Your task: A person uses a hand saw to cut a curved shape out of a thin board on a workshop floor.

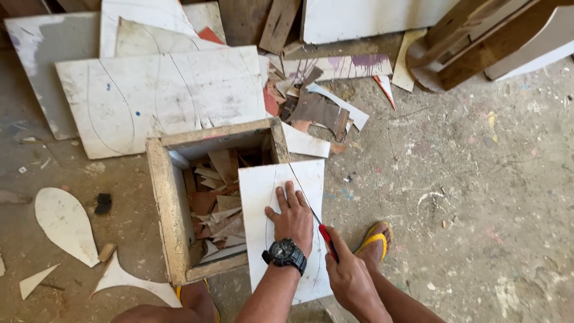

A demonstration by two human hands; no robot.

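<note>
Left hand (pixel 291 216): laid flat, fingers (pixel 281 198) spread, pressed down on the white sheet (pixel 263 182); nothing is gripped.
Right hand (pixel 350 276): fingers closed around the red-handled saw (pixel 326 238).
White sheet: rested across the right rim of the wooden box (pixel 160 197), under the left palm, a curved pencil line drawn on it.
Saw blade: thin, set on the sheet just right of the left fingers.
Box: filled with offcuts (pixel 212 209).
Floor (pixel 466 179): concrete, littered with cut white shapes (pixel 64 222).
</note>
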